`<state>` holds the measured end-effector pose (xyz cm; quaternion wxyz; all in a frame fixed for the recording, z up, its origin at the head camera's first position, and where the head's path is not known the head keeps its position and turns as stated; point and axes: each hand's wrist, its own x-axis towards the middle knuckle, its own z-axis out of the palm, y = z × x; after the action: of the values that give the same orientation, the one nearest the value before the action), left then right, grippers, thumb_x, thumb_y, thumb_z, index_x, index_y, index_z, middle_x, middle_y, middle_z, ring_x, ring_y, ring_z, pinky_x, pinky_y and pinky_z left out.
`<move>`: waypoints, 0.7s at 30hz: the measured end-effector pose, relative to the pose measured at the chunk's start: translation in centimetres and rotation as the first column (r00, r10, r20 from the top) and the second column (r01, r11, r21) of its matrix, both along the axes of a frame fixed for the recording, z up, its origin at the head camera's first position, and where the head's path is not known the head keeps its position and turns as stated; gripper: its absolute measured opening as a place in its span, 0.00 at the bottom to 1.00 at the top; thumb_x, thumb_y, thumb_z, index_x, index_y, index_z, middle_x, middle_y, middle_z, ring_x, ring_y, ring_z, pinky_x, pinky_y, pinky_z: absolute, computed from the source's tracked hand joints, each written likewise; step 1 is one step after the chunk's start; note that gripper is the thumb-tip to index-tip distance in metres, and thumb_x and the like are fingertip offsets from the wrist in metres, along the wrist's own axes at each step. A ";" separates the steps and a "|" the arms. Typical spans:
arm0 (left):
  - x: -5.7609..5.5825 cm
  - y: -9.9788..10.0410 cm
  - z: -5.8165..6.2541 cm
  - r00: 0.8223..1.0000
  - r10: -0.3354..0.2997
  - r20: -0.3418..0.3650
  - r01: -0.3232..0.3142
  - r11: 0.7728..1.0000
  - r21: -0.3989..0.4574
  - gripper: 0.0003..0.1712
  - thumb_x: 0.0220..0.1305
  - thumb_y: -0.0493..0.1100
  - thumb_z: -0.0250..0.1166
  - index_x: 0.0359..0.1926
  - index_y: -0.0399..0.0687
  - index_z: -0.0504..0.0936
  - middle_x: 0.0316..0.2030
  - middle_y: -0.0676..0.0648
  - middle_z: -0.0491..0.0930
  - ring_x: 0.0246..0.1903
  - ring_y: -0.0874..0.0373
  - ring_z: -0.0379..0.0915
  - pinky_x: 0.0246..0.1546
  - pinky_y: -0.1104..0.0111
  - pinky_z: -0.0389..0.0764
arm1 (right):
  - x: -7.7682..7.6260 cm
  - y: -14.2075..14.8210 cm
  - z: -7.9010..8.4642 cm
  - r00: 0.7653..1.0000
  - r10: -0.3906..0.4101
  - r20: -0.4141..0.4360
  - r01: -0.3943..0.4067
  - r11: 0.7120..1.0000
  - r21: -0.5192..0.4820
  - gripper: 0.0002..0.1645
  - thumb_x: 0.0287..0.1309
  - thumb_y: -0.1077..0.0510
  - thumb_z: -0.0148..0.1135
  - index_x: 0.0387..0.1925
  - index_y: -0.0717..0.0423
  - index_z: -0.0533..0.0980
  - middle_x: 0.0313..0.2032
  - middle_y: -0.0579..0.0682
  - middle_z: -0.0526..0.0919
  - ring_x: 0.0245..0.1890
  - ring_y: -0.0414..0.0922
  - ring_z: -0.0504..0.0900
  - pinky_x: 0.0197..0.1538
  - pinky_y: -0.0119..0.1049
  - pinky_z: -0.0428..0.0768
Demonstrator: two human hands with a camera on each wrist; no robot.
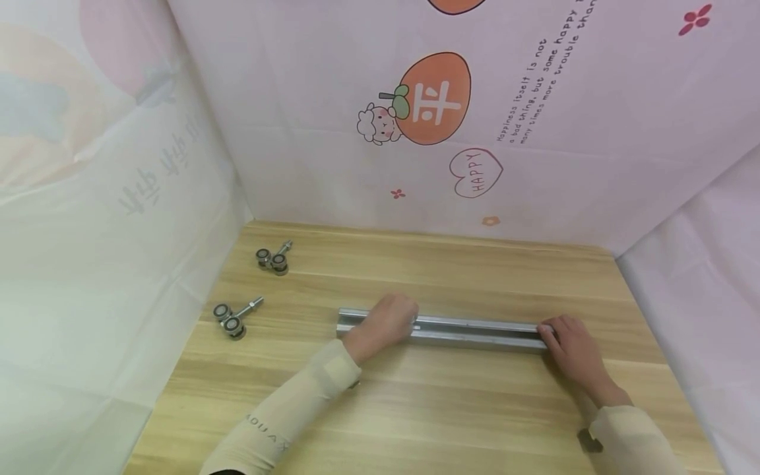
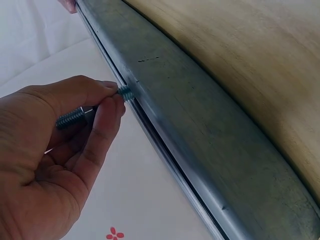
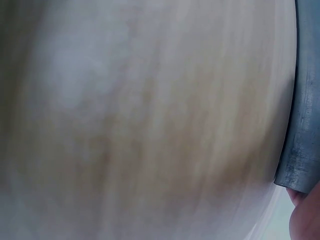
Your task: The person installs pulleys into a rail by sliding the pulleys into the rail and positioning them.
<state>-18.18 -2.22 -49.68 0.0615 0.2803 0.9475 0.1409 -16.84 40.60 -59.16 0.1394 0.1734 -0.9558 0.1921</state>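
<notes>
A galvanised metal rail with a slot along its top lies lengthwise on the wooden table. Over its left part, my left hand pinches a threaded bolt between thumb and fingertips. The left wrist view shows one threaded end of the bolt at the rail's slot; whatever sits inside the channel is hidden. My right hand grips the right end of the rail, thumb near the slot. In the right wrist view only the rail's end and a bit of that hand appear.
Two roller trolleys with bolts lie at the table's left, one farther back and one nearer. Printed white cloth walls the table at the back and both sides. Wooden tabletop extends in front of the rail.
</notes>
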 end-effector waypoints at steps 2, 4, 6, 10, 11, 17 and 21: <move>0.0 0.2 -0.1 1.000 -0.003 0.001 0.003 1.000 0.005 0.18 0.56 0.27 0.67 0.18 0.51 0.75 0.16 0.57 0.70 0.17 0.65 0.64 0.19 0.78 0.69 | 0.0 0.0 0.0 1.000 -0.001 0.000 0.001 1.000 -0.001 0.11 0.76 0.57 0.59 0.44 0.63 0.81 0.42 0.60 0.83 0.47 0.61 0.78 0.51 0.60 0.73; -0.1 0.4 -0.1 1.000 -0.005 0.000 0.005 1.000 0.012 0.18 0.56 0.27 0.68 0.18 0.51 0.76 0.16 0.57 0.70 0.17 0.65 0.64 0.19 0.78 0.69 | 0.0 0.0 -0.1 1.000 -0.001 -0.002 0.001 1.000 -0.001 0.11 0.76 0.58 0.59 0.43 0.63 0.81 0.42 0.60 0.83 0.47 0.61 0.78 0.50 0.60 0.74; -0.1 0.7 -0.2 1.000 -0.011 -0.009 0.011 1.000 0.021 0.17 0.56 0.27 0.68 0.19 0.51 0.76 0.16 0.57 0.70 0.18 0.65 0.64 0.19 0.78 0.69 | 0.0 0.0 -0.1 1.000 0.001 -0.006 -0.001 1.000 0.000 0.11 0.76 0.58 0.59 0.43 0.63 0.81 0.41 0.60 0.83 0.46 0.61 0.78 0.50 0.59 0.74; -0.1 1.2 -0.3 1.000 -0.013 -0.013 0.013 1.000 0.027 0.16 0.56 0.28 0.69 0.19 0.51 0.77 0.16 0.57 0.71 0.18 0.65 0.64 0.20 0.78 0.69 | -0.1 0.0 -0.2 1.000 0.001 -0.016 -0.001 1.000 0.006 0.11 0.75 0.57 0.60 0.43 0.62 0.81 0.41 0.59 0.83 0.46 0.61 0.78 0.49 0.59 0.74; -0.1 1.3 -0.3 1.000 -0.014 -0.006 0.014 0.999 0.032 0.16 0.56 0.28 0.69 0.20 0.51 0.77 0.16 0.57 0.71 0.18 0.65 0.65 0.19 0.78 0.69 | -0.1 0.0 -0.2 1.000 0.000 -0.016 0.000 1.000 0.007 0.11 0.75 0.57 0.60 0.43 0.62 0.81 0.41 0.59 0.83 0.46 0.61 0.78 0.49 0.59 0.74; -0.2 1.9 -0.2 1.000 -0.006 0.014 0.005 0.999 0.038 0.15 0.57 0.29 0.69 0.21 0.50 0.79 0.17 0.56 0.73 0.18 0.64 0.66 0.19 0.78 0.70 | -0.1 0.1 -0.3 1.000 0.000 -0.009 0.000 1.000 0.001 0.11 0.76 0.57 0.59 0.43 0.63 0.81 0.42 0.60 0.83 0.47 0.62 0.78 0.51 0.61 0.74; -0.2 2.3 -0.3 1.000 -0.003 0.008 0.002 0.999 0.032 0.14 0.57 0.29 0.70 0.21 0.50 0.79 0.17 0.56 0.73 0.18 0.64 0.66 0.19 0.78 0.70 | -0.1 0.1 -0.3 1.000 0.005 -0.016 -0.005 1.000 -0.006 0.11 0.75 0.58 0.60 0.43 0.63 0.81 0.41 0.60 0.83 0.47 0.62 0.78 0.51 0.61 0.73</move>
<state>-18.42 0.11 -50.02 0.0609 0.2818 0.9445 0.1572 -16.94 40.72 -59.48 0.1468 0.1771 -0.9536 0.1941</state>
